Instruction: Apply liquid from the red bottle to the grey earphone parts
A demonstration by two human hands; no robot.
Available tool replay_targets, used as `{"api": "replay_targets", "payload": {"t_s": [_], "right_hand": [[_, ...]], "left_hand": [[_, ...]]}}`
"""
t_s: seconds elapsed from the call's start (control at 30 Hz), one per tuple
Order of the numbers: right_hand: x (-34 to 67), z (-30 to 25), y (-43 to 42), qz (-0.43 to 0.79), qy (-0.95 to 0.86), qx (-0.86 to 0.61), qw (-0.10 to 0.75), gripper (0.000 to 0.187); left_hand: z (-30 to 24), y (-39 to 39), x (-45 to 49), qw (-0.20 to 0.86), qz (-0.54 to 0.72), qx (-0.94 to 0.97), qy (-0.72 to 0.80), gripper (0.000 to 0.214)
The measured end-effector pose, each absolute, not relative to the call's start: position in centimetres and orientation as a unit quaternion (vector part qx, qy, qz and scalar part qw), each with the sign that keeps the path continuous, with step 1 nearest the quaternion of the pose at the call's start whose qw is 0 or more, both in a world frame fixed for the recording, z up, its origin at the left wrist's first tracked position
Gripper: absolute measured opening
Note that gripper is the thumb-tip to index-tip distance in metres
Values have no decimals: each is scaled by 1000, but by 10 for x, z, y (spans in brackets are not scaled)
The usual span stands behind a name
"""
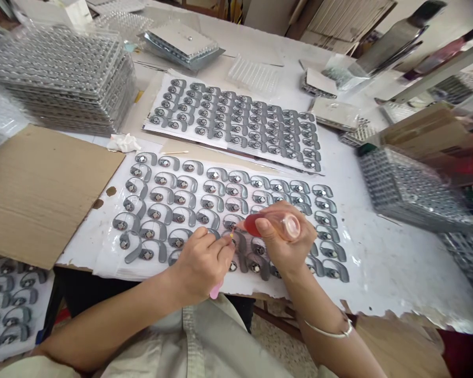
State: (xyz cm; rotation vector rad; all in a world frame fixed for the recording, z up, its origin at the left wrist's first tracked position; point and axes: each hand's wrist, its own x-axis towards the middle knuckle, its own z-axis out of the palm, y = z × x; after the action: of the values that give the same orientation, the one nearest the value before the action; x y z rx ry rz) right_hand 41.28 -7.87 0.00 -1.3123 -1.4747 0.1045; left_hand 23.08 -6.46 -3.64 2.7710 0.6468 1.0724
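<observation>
My right hand (289,241) is wrapped round a red squeeze bottle (258,223) tilted onto its side, its narrow nozzle pointing left and down at the parts. My left hand (208,260) is closed on a slim tool with a pink handle end (216,290); its small yellow-orange tip shows by the fingertips, close to the nozzle. The tool's kind is hidden by the fingers. Beneath both hands lies a white sheet (106,257) with rows of grey hook-shaped parts (181,216), each bearing a round metallic piece with thin wires. Some parts are covered by my hands.
Behind stands a second sheet of similar grey parts (236,118). Stacked clear trays (63,79) rise at the back left, others (405,184) at the right. A cardboard sheet (43,194) lies left, near a crumpled tissue (123,143) and a cotton swab (175,153).
</observation>
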Motion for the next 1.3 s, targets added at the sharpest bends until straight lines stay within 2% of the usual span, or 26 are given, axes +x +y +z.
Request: {"api": "replay_targets", "payload": {"t_s": [1.3], "right_hand": [[413, -2, -79, 19, -620, -546, 563, 12]], "left_hand": [[-30, -62, 230, 75, 364, 903, 217, 10]]}}
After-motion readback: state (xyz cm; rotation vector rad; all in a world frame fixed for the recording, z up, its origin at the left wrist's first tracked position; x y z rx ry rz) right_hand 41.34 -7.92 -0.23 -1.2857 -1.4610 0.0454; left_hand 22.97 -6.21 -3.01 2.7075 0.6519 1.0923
